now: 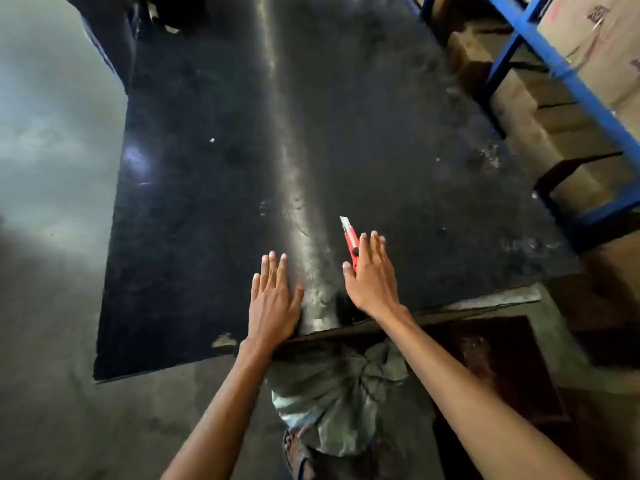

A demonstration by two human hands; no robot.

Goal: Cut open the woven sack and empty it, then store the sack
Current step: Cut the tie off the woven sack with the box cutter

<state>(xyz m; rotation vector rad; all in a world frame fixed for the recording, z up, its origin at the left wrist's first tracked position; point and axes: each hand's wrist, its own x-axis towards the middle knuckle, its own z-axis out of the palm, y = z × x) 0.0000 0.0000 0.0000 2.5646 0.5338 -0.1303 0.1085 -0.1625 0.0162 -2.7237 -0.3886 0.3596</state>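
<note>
Resting flat on table (381,140), right hand (374,282) over red cutter (350,242)

From my feed, the cutter's (350,241) rear end lay hidden under my right hand (372,278), so I couldn't tell whether the fingers touched it. The sack (332,396) at 6 o'clock was partly covered by the table (207,202) edge and my forearms. At 1 o'clock the boxes (595,43) and blue rack (554,64) ran off frame, their print unreadable.
</note>
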